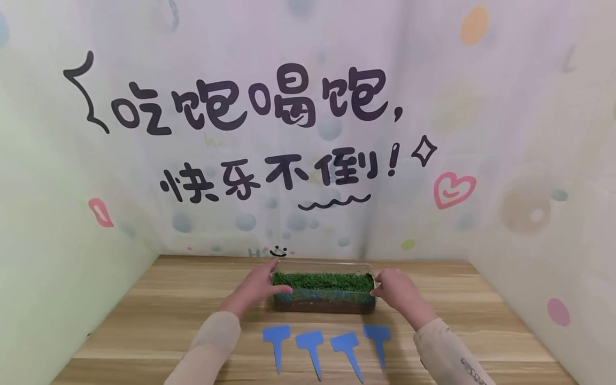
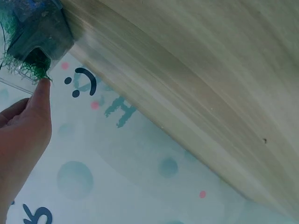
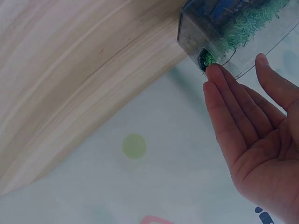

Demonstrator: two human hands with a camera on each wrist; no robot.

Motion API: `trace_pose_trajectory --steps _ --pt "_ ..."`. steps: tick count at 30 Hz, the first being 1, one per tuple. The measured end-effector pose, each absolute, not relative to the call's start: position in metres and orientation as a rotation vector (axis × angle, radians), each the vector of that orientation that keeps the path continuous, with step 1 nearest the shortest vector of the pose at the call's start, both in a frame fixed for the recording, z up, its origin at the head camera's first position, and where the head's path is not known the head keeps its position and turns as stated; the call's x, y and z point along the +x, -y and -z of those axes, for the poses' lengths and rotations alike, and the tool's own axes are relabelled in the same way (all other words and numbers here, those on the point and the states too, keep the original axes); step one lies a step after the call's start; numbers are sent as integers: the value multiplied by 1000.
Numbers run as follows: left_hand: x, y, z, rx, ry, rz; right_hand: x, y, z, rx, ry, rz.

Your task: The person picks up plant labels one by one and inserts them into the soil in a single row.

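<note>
A clear box (image 1: 323,293) filled with green grass sits on the wooden counter (image 1: 159,310), in the lower middle of the head view, close to the back wall. The left hand (image 1: 257,286) lies against the box's left end with straight fingers, one fingertip (image 2: 43,85) touching the rim at the corner where grass spills over. The right hand (image 1: 397,289) sits at the right end; the right wrist view shows it flat and open, its fingertips (image 3: 214,72) just at the box's corner. The hands are well apart, one at each end, and neither is wrapped around anything; they press or touch rather than grip.

Four blue plant tags (image 1: 327,345) lie in a row on the counter in front of the box, toward the lower edge of the frame, between the two sleeves.

The hold looks weak. With flat fingers on smooth clear walls, the box could slip or tip if lifted this way, and loose grass at the rim could spill out onto the counter. Uneven pressure from one side would likely skew the box or push it against the wall. A sleeve dragged back low could also sweep the tags out of line.
</note>
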State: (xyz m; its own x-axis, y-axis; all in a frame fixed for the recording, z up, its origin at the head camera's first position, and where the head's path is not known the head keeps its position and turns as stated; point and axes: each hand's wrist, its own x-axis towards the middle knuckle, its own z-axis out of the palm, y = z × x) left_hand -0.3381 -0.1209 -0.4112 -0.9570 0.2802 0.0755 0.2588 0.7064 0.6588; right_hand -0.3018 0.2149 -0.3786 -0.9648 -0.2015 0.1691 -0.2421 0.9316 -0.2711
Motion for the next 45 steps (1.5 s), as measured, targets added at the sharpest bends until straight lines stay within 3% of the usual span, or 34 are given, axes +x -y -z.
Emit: trace_pose_trajectory --steps 13,26,45 --pt "-353 137 401 571 -2665 -1173 -302 -211 374 355 2934 -397" --pt "-361 131 415 300 -2366 -1602 -304 -211 380 338 2950 -399" --pt "-356 128 413 182 -2355 -1623 -300 -202 362 285 2974 -257"
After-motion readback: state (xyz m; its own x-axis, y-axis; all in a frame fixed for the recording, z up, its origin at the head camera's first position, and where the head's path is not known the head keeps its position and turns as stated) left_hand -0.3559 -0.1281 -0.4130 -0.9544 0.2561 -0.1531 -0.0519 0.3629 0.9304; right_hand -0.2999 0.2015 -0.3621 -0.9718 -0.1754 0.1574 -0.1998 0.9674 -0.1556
